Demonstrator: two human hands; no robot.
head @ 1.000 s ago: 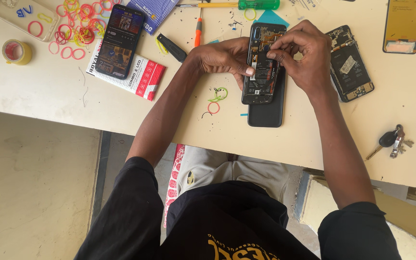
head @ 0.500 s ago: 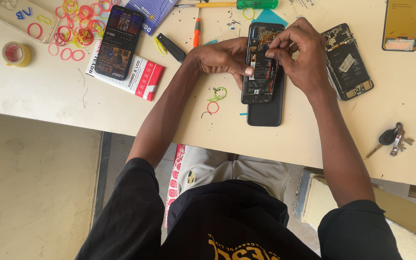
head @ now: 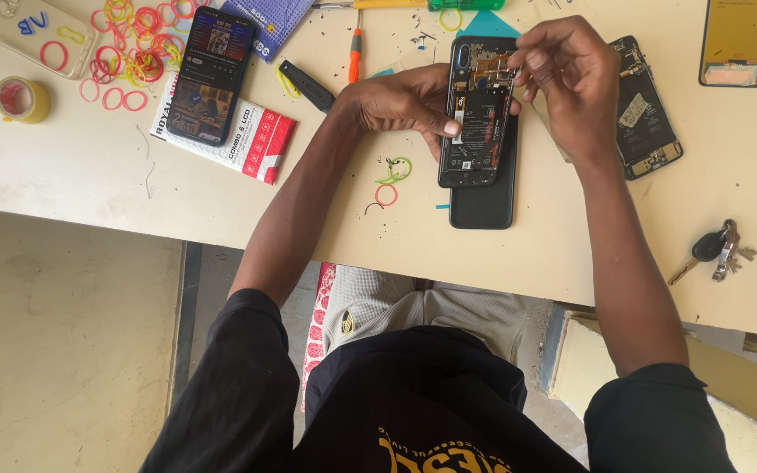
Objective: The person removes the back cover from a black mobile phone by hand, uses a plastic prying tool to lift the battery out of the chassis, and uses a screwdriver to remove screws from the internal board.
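Black opened phone lengthwise, camera end away | left hand steadies edge | right hand fingertips pinched over top

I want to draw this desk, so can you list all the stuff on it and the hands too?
opened phone: 1, black, table centre, atop a dark back cover
second opened phone: 1, black, to its right
lit phone: 1, black, on a red-white box, left
rubber bands: many, mostly red and yellow, upper left
tape roll: 1, yellow, far left
clear case: 1, top left corner
screwdriver: 1, orange, top centre
keys: 1 bunch, right edge
yellow panel: 1, top right
left hand: steadies the opened phone
right hand: fingers pinched above its top end
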